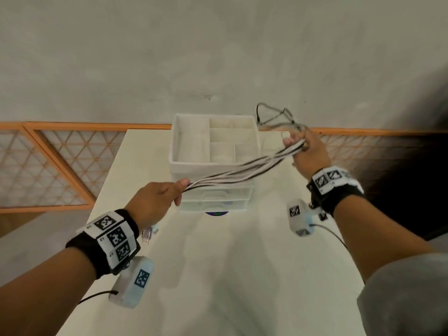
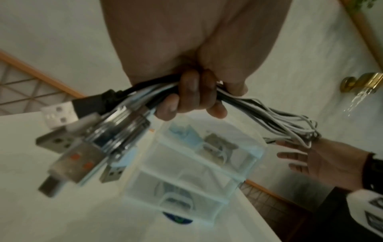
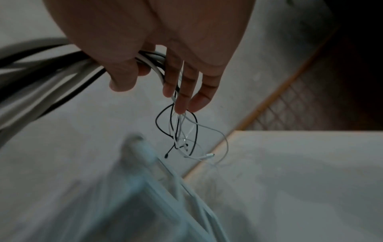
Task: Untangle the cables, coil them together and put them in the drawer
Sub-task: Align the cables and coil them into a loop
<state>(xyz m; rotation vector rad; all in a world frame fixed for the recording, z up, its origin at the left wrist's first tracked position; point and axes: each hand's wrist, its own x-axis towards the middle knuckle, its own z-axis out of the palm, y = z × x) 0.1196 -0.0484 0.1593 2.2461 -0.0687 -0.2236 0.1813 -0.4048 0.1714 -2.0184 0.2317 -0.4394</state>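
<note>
Cables (image 1: 238, 172), black and white, hang stretched in the air in one bundle between the two hands, above and in front of the small drawer unit (image 1: 215, 194) on the worktop (image 1: 218, 275). The left hand (image 1: 155, 201) has its grip wrapped tight round the end with the plugs (image 2: 91, 135), which stick out behind the fist. The right hand (image 1: 309, 154) lets the strands run between thumb and loosely curled fingers, and the thin far ends (image 3: 182, 139) dangle past it in a loose snarl.

That snarl looks like the risk: pull the bundle taut or start coiling now and the loops could cinch into knots. The trailing tips could also catch on the open organiser tray (image 1: 184, 163) sitting on top of the unit, just beneath them. The drawers look closed, and both hands are busy, so one must free up first. A dark round thing (image 1: 216, 213) peeks out under the unit.
</note>
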